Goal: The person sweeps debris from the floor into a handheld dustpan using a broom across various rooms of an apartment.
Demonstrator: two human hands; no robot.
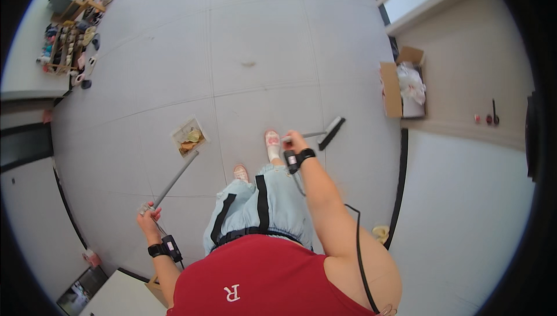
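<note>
My left hand (149, 219) grips the upper end of a grey long handle (175, 179), which runs down to a dustpan (198, 129) on the floor. Crumpled yellowish and brown scraps (191, 140) lie in the dustpan. In front of my body, my right hand (296, 142) is closed around the handle of a push broom (331, 133). Its white head with black bristles is at the floor, to the right of my slippers (272, 138). Each wrist wears a black strap with a small black device.
An open cardboard box (393, 94) holding a white plastic bag (411, 83) stands by the right wall. Shoe racks (65, 48) and loose shoes line the upper left wall. A white cabinet or table (119, 296) is at the lower left. Yellow footwear (380, 233) lies at the lower right wall.
</note>
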